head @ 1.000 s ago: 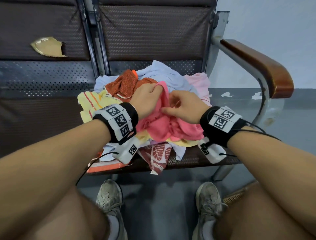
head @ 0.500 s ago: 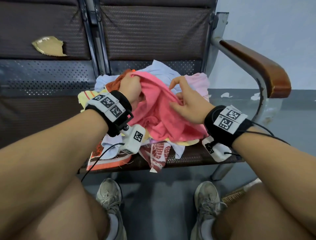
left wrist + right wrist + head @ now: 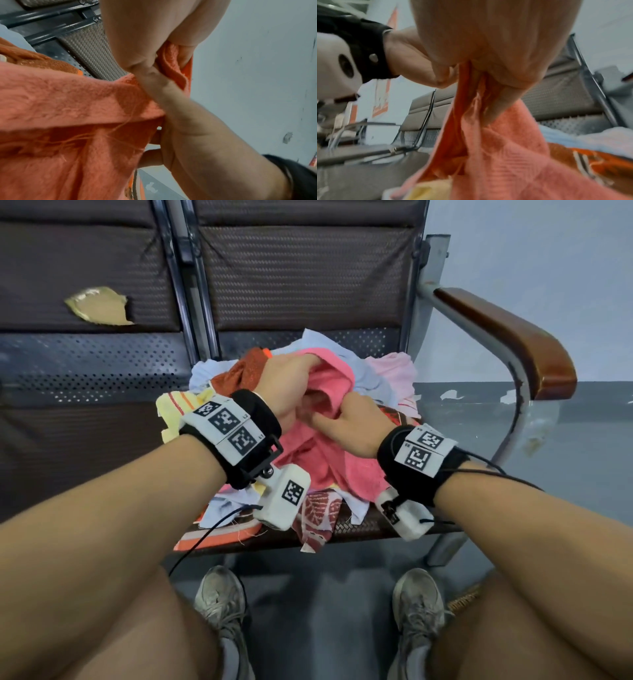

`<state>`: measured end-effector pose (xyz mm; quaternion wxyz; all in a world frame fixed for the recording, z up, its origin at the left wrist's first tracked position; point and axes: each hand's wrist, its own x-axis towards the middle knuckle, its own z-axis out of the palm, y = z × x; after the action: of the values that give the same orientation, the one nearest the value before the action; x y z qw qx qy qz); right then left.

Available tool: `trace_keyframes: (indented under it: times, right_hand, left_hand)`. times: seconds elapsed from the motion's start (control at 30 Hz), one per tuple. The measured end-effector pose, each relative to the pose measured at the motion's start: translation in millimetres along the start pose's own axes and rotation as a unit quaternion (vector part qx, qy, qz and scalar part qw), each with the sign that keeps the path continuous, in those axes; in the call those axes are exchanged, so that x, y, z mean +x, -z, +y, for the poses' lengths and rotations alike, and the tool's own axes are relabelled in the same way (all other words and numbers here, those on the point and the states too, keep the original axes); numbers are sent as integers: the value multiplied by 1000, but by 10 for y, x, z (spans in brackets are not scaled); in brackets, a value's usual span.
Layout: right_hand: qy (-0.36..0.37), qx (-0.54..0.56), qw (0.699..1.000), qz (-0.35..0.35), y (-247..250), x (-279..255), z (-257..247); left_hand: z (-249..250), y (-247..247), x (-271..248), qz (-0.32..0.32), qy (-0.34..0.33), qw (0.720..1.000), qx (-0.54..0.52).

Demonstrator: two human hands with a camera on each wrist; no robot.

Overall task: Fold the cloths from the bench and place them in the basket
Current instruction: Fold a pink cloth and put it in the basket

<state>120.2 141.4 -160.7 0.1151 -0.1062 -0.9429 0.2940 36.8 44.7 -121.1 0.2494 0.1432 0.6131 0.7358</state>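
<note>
A pink towel (image 3: 329, 453) lies half lifted on top of a heap of cloths (image 3: 394, 371) on the bench seat (image 3: 359, 525). My left hand (image 3: 291, 381) grips its upper edge, fingers curled into the fabric; the left wrist view shows the pink towel (image 3: 68, 108) pinched under my left hand (image 3: 154, 63). My right hand (image 3: 346, 419) pinches a fold just below and to the right. In the right wrist view the pink towel (image 3: 496, 155) hangs from my right hand (image 3: 488, 83). A woven basket edge (image 3: 462, 599) shows by my right knee.
The heap holds an orange cloth (image 3: 246, 371), pale blue, light pink, yellow striped (image 3: 178, 409) and red patterned (image 3: 318, 511) pieces. A wooden armrest (image 3: 513, 337) rises at the right. The bench back has a torn patch (image 3: 99, 309). My shoes (image 3: 222, 601) stand on the grey floor below.
The towel was bunched low, then lifted and spread. Now my hands have come closer together, the right one sliding left along the fabric under the left.
</note>
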Motion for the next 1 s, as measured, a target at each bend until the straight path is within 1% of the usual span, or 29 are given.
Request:
trace_keyframes:
  times: [0.07,0.13,0.17,0.2,0.23,0.27,0.3,0.33,0.4,0.47,0.53,0.57,0.6,0.67,0.77,0.8,0.9,0.97,1.0]
  right_hand:
    - [-8,13,1000,-13,-41,40,5]
    - [-43,20,998,-33,-50,67,68]
    - [-71,58,995,-27,-56,85,116]
    - [-104,133,986,-5,-48,98,165]
    - [-135,231,963,32,-23,109,198]
    - [-154,323,931,72,8,120,207]
    - [-160,381,904,108,39,138,212]
    - [-158,394,896,131,61,161,211]
    - [-143,350,914,147,83,185,199]
    - [-103,278,946,130,118,159,233]
    - [-29,154,985,67,169,100,306]
    - [6,77,997,28,186,72,342]
    - [33,12,999,-5,184,46,386]
    - [48,-65,996,-42,168,7,447]
    - [43,-122,991,-36,158,-28,499]
    - [28,-135,989,-46,148,-36,516]
    - [-47,-143,984,-100,118,-82,572]
    - [-51,-99,984,-136,112,-124,609]
    - [-46,-74,986,-142,128,-140,606]
  left_hand:
    - [16,39,23,16,-28,999,4]
    - [34,139,90,42,-45,998,34]
    - [41,208,129,67,-51,994,64]
    - [25,279,180,97,-56,989,97]
    - [-1,351,218,126,-61,982,126]
    - [-28,415,249,142,-65,977,145]
    - [-56,457,269,141,-59,977,148]
    - [-75,471,285,131,-50,981,134]
    - [-58,453,296,130,-32,986,97]
    - [-12,439,306,134,-21,989,68]
    - [17,458,313,124,-12,992,32]
    - [22,474,316,116,-6,993,13]
    - [29,487,313,110,2,994,-10]
    - [46,499,302,102,7,993,-51]
    - [83,520,299,103,-6,991,-87]
    - [94,539,307,106,-13,989,-98]
    - [99,625,330,114,-31,987,-108]
    - [86,677,352,128,-37,989,-70]
    - [72,705,364,140,-43,988,-41]
